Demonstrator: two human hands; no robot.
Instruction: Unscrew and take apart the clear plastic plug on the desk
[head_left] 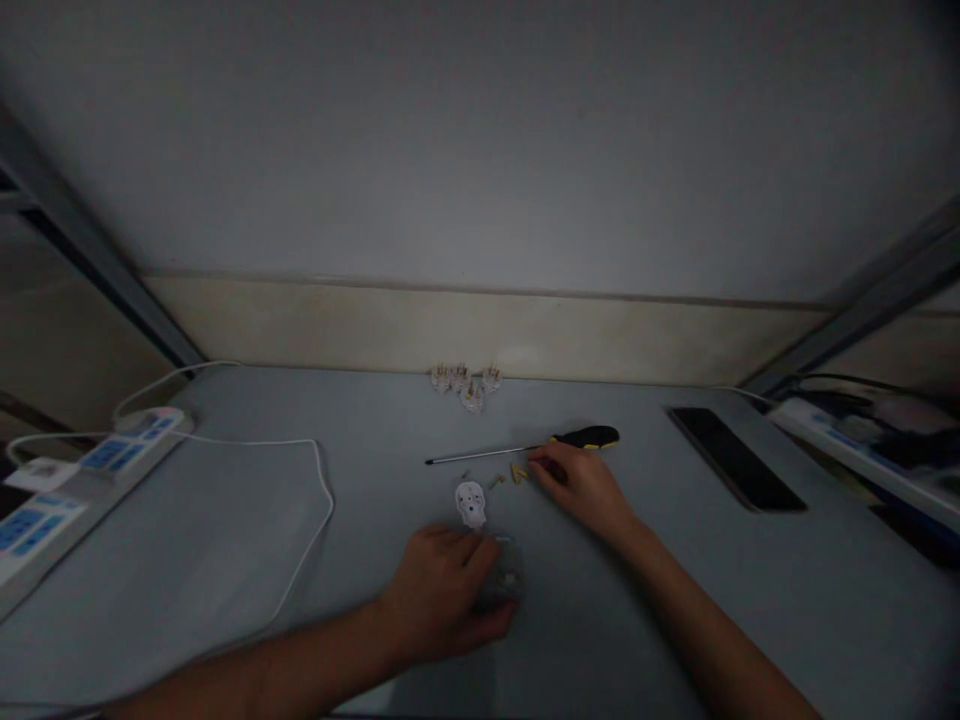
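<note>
My left hand point(448, 590) curls around a clear, round plastic piece point(508, 578) close to the table's front edge. Just beyond it lies a white plastic plate point(471, 504) with small holes. My right hand point(574, 485) has its fingertips pinched together low over the table; whatever is between them is too small to see. Beside those fingertips are several small brass pieces point(516, 472). A tiny screw-like part point(466, 474) rests above the white plate. Behind the right hand lies a screwdriver point(585, 437) with a black and yellow handle, its shaft pointing left.
Several clear parts with metal pins point(471, 395) stand near the back wall. A black phone point(735, 458) lies at the right, by another power strip point(832, 440). At the left is a white power strip point(97, 490), with a white cable point(319, 530) trailing across the table.
</note>
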